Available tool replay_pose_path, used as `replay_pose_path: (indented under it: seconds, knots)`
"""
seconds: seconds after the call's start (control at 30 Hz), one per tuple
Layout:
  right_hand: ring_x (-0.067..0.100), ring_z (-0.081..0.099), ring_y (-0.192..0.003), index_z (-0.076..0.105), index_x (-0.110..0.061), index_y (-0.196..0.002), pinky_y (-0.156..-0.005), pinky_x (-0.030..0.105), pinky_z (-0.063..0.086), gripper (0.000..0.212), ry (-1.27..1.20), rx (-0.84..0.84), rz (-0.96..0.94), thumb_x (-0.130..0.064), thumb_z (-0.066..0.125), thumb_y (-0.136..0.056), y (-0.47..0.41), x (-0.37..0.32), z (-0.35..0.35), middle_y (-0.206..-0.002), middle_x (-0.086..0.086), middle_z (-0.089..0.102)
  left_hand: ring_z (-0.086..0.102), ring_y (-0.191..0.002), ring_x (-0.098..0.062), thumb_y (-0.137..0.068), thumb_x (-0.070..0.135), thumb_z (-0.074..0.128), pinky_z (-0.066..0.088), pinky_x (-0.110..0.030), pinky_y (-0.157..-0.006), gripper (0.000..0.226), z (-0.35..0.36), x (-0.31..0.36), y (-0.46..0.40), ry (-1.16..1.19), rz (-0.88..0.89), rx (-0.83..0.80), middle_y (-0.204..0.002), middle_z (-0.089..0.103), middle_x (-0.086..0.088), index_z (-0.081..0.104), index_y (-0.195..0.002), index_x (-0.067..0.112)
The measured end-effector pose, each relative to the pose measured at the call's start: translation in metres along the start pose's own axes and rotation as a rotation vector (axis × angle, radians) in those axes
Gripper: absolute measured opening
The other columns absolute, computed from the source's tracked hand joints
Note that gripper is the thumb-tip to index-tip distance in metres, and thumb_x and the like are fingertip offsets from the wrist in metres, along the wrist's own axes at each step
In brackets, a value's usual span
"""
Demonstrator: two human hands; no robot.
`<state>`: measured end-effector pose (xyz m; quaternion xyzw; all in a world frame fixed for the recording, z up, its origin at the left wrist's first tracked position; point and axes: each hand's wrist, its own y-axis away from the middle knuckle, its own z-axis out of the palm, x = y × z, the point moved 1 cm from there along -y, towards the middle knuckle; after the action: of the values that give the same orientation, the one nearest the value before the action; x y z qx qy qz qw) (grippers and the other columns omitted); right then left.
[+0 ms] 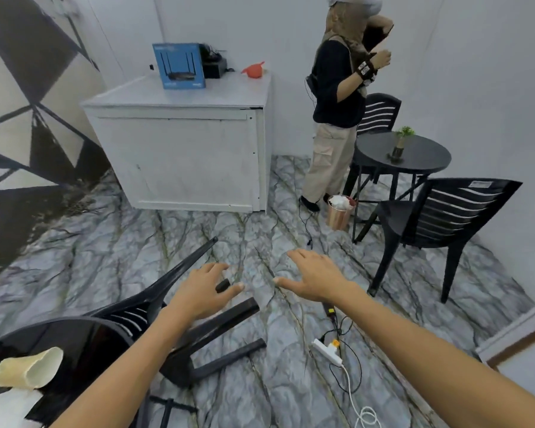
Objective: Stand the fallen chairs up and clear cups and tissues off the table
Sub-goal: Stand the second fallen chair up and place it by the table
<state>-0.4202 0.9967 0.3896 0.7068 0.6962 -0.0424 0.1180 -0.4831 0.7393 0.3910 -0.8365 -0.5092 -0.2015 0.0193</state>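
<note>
A black plastic chair lies on its side on the marble floor, legs pointing right. My left hand hovers over one of its legs, fingers apart, holding nothing. My right hand is spread open above the bare floor, to the right of the chair. At the lower left a black round table carries a tipped paper cup and a white tissue at its near edge.
A second round table with a small plant stands at the right, with two upright black chairs and a person beside it. A copper bin holds tissues. A white cabinet is ahead. A power strip and cables lie on the floor.
</note>
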Motion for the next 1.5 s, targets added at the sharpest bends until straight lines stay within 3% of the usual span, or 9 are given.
replay_pose_path:
  seconds: [0.07, 0.17, 0.23, 0.47, 0.67, 0.8, 0.97, 1.5]
  knots:
    - [0.025, 0.035, -0.141, 0.028, -0.019, -0.153, -0.114, 0.048, 0.03, 0.088, 0.004, -0.012, -0.02, -0.078, 0.038, -0.088, -0.035, 0.008, 0.001, -0.157, 0.003, 0.035, 0.039, -0.141, -0.029, -0.087, 0.077, 0.043, 0.038, -0.045, -0.113, 0.083, -0.002, -0.011, -0.027, 0.017, -0.022, -0.001, -0.157, 0.039, -0.002, 0.039, -0.15, 0.024]
    - [0.024, 0.033, -0.142, 0.028, -0.019, -0.153, -0.115, 0.048, 0.028, 0.089, 0.023, -0.026, -0.05, -0.078, 0.037, -0.088, -0.092, 0.017, 0.001, -0.158, 0.003, 0.033, 0.041, -0.139, -0.027, -0.066, 0.1, 0.022, 0.041, -0.049, -0.111, 0.112, -0.005, -0.032, -0.072, 0.039, -0.061, 0.04, -0.154, 0.043, 0.001, 0.041, -0.149, 0.026]
    - [0.024, 0.034, -0.142, 0.029, -0.018, -0.153, -0.114, 0.047, 0.03, 0.089, 0.033, -0.033, -0.07, -0.079, 0.036, -0.087, -0.13, 0.022, 0.0, -0.158, 0.003, 0.034, 0.041, -0.139, -0.026, -0.06, 0.103, 0.017, 0.041, -0.049, -0.111, 0.119, -0.005, -0.047, -0.105, 0.06, -0.092, 0.047, -0.154, 0.043, 0.002, 0.041, -0.149, 0.027]
    - [0.023, 0.036, -0.141, 0.029, -0.019, -0.153, -0.114, 0.046, 0.029, 0.084, 0.058, -0.047, -0.124, -0.075, 0.037, -0.09, -0.252, 0.029, -0.021, -0.157, 0.003, 0.035, 0.041, -0.139, -0.025, -0.082, 0.084, 0.038, 0.043, -0.049, -0.109, 0.088, -0.029, -0.08, -0.209, 0.078, -0.146, 0.007, -0.156, 0.04, 0.004, 0.037, -0.15, 0.03]
    - [0.024, 0.036, -0.141, 0.029, -0.019, -0.153, -0.113, 0.047, 0.031, 0.084, 0.054, -0.104, -0.162, -0.075, 0.038, -0.09, -0.334, 0.037, -0.03, -0.157, 0.002, 0.035, 0.041, -0.139, -0.026, -0.086, 0.079, 0.043, 0.043, -0.045, -0.108, 0.08, -0.052, -0.101, -0.274, 0.08, -0.189, 0.019, -0.155, 0.041, 0.004, 0.038, -0.149, 0.029]
    - [0.024, 0.041, -0.136, 0.032, -0.019, -0.151, -0.111, 0.046, 0.034, 0.084, 0.054, -0.105, -0.208, -0.076, 0.036, -0.089, -0.392, 0.048, -0.032, -0.152, 0.002, 0.04, 0.04, -0.14, -0.026, -0.086, 0.081, 0.04, 0.041, -0.046, -0.11, 0.084, -0.066, -0.115, -0.315, 0.072, -0.225, 0.039, -0.156, 0.04, 0.002, 0.039, -0.149, 0.026]
    - [0.024, 0.037, -0.14, 0.03, -0.019, -0.152, -0.113, 0.045, 0.029, 0.083, 0.056, -0.11, -0.276, -0.074, 0.037, -0.091, -0.471, 0.059, -0.039, -0.156, 0.002, 0.035, 0.04, -0.141, -0.026, -0.069, 0.097, 0.024, 0.04, -0.049, -0.112, 0.107, -0.079, -0.132, -0.372, 0.099, -0.295, 0.089, -0.155, 0.04, 0.002, 0.039, -0.149, 0.027]
    - [0.024, 0.036, -0.14, 0.029, -0.019, -0.153, -0.115, 0.045, 0.029, 0.081, 0.041, -0.146, -0.5, -0.072, 0.038, -0.092, -0.702, 0.08, -0.089, -0.157, 0.003, 0.034, 0.04, -0.141, -0.021, -0.085, 0.081, 0.041, 0.041, -0.042, -0.111, 0.083, -0.133, -0.157, -0.542, 0.099, -0.511, 0.156, -0.158, 0.037, 0.006, 0.036, -0.151, 0.03]
